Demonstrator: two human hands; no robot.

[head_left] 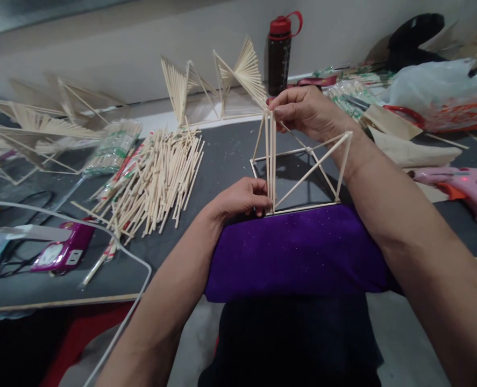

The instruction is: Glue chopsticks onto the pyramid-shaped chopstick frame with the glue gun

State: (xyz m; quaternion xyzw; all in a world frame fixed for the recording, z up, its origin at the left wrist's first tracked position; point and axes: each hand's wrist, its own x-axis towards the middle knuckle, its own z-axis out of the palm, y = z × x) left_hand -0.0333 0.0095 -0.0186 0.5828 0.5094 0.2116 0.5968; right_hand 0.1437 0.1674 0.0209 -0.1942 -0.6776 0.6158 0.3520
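A frame of pale wooden sticks point(298, 185) stands near the table's front edge, partly over a purple cloth point(294, 255). Several upright sticks point(271, 156) run side by side at its left corner. My left hand point(244, 198) pinches the bottom of these sticks, with its thumb and fingers closed. At their top end, my right hand point(298, 107) is closed in a pinch, and its forearm passes over the frame's right side. Left of my left hand lies a heap of loose wooden sticks point(161, 177).
Finished-looking stick structures point(238, 80) stand along the wall, beside a dark bottle point(278, 59) with a red lid. At right are a pink glue gun point(460, 185) and a plastic bag point(432, 94). A purple power socket point(64, 247) and a white cable point(129, 250) are at left.
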